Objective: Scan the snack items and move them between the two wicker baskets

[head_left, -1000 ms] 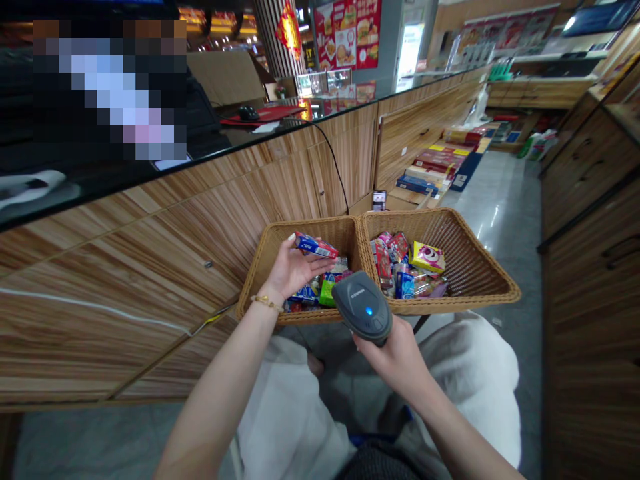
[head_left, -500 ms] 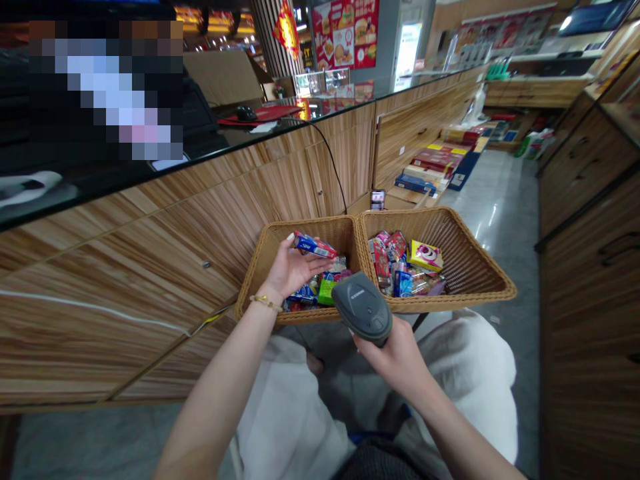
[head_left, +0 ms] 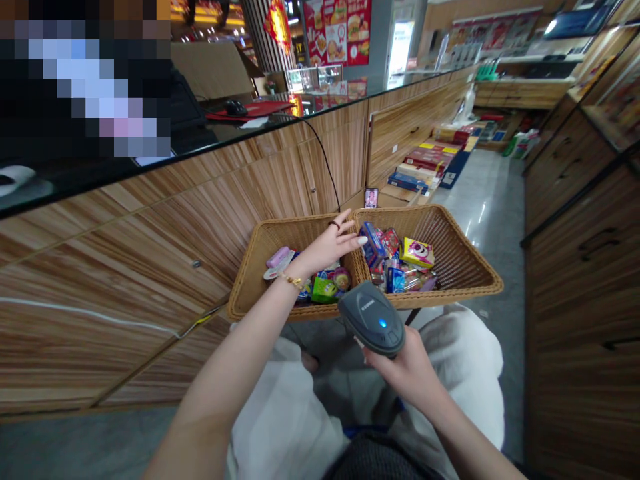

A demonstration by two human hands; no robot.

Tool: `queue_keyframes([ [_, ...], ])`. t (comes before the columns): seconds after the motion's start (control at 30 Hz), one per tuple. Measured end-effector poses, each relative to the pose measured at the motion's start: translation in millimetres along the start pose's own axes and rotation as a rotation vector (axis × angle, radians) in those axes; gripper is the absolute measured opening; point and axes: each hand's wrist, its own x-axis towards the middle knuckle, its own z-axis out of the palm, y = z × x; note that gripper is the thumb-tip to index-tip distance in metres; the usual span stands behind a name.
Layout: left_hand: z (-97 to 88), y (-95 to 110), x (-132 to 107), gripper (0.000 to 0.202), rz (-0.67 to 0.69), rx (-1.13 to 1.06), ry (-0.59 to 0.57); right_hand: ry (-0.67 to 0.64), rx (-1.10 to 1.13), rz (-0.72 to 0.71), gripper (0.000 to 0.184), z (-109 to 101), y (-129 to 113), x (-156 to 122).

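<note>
The left hand is hanging over the wall between two wicker baskets, its grip open, near a blue box. The right hand is gripping a scanner tight.

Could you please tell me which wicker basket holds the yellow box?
The right wicker basket holds the yellow box on top of its packets; the left basket shows none.

a rectangular wicker basket stands just left of a second rectangular wicker basket, both holding packaged snacks, beside a wood-panelled counter. the left hand is above their shared rim; the right hand holds a plastic barcode scanner before them.
</note>
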Motion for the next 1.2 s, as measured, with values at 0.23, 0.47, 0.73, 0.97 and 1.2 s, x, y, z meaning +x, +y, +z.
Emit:
queue_keyframes([
  [0.23,-48.6,-7,-20,0.082,0.021,0.333,0.085,-0.011,0.006,0.069,0.018,-13,15,-4],
  [0.47,-93.7,-48,-61,0.083,-0.146,0.808,-0.045,-0.02,0.08,0.162,0.019,-16,21,-2],
  [0.73,-97.3,-85,-53,0.059,-0.229,0.833,-0.123,-0.03,0.067,0.14,0.019,-15,20,-2],
  [0.97,-98.2,-92,-49,0.056,-0.278,0.893,-0.067,-0.003,0.081,0.175,0.022,-16,24,-3],
  [1.2,-92.2,-77,-51,0.064,-0.239,0.923,-0.064,-0.029,0.079,0.168,0.023,-14,25,-3],
])
